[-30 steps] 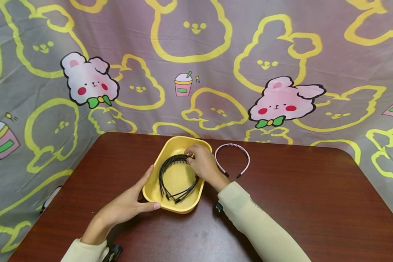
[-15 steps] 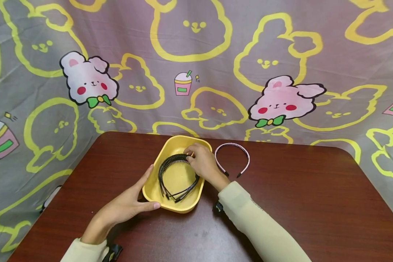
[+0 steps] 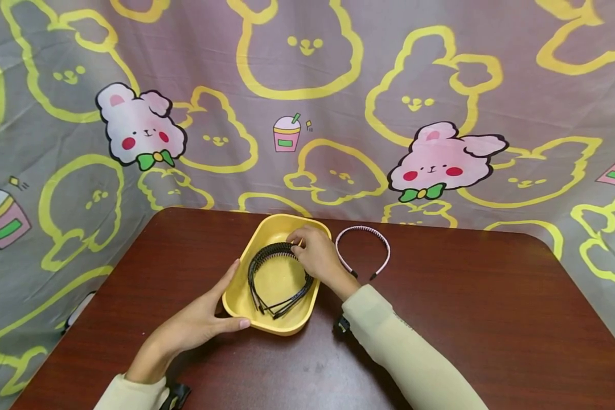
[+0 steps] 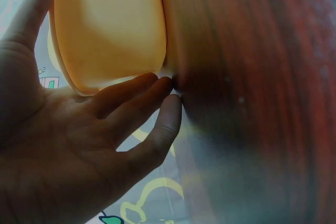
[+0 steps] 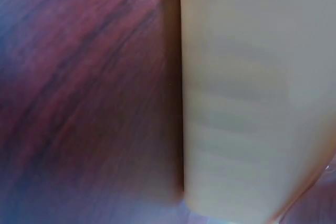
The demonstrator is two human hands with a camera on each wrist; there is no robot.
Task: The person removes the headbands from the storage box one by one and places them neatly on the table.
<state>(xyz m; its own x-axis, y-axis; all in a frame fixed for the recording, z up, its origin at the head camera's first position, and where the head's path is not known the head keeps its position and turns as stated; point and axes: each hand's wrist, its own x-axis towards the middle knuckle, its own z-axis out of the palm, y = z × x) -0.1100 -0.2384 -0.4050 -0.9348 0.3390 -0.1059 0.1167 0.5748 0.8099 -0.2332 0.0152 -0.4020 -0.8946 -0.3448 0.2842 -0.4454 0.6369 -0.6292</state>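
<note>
- Right hand (image 3: 315, 255) pinching the top of the black headbands (image 3: 277, 279), inside the yellow tray (image 3: 266, 233).
- Left hand (image 3: 200, 322) spread, straight fingers cupping the tray's near-left wall.
- Pink headband (image 3: 364, 247) lying just right of the tray, on the brown table (image 3: 466, 319).

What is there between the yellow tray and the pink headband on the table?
The right hand, reaching over the yellow tray rim to the black headbands; beside it bare table up to the pink headband. The head view shows this.
</note>
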